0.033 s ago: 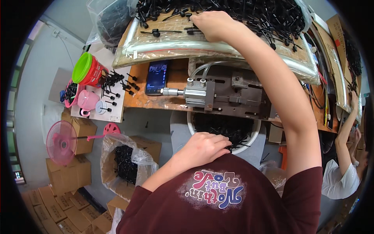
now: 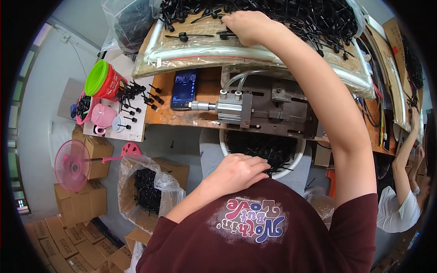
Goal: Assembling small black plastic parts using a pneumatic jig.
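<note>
Head view: both hands at a parts table.
Right hand (image 2: 248, 25) fingers curl into black pins (image 2: 291, 18), heaped within reach; left hand (image 2: 236, 173) rests loosely closed, empty, by white tub (image 2: 298, 159) placed below the press.

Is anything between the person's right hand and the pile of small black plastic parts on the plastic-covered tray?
Nothing visible stands between them. The right hand already rests on the pile of small black plastic parts spread over the plastic-covered tray. The left hand is far off, at the rim of the white bucket.
</note>
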Demonstrator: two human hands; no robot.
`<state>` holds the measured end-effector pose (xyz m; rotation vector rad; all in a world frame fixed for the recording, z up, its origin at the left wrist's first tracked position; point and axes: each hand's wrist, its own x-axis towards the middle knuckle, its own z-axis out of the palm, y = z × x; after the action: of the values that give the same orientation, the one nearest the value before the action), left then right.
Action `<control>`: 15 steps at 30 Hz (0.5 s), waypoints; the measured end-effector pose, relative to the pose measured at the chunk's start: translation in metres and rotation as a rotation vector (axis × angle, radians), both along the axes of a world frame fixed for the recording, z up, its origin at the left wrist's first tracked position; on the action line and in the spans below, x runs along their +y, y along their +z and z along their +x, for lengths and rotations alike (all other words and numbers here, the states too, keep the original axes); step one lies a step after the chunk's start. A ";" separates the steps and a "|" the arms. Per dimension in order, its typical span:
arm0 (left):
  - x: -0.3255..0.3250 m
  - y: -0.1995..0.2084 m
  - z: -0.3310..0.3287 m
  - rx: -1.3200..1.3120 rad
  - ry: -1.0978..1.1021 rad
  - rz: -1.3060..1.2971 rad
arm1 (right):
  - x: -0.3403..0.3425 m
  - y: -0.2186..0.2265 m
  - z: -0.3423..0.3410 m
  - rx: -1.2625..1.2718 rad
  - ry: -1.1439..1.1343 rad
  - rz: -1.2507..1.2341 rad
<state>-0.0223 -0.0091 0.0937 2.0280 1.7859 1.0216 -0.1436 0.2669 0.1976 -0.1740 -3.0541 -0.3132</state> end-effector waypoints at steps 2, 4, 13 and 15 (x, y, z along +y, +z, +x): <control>-0.006 -0.001 0.000 0.003 0.018 -0.023 | -0.007 0.003 -0.008 -0.042 0.022 0.034; -0.009 -0.002 -0.001 -0.001 0.023 -0.036 | -0.013 0.005 -0.010 -0.093 0.014 0.100; -0.004 0.000 -0.001 0.000 0.003 -0.009 | 0.012 0.014 0.012 0.080 0.037 -0.102; -0.004 -0.002 -0.002 0.001 0.000 0.005 | 0.024 0.022 0.016 0.117 0.090 -0.201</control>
<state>-0.0238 -0.0126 0.0916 2.0317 1.7863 1.0261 -0.1280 0.2911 0.2196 -0.0624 -2.9610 0.0094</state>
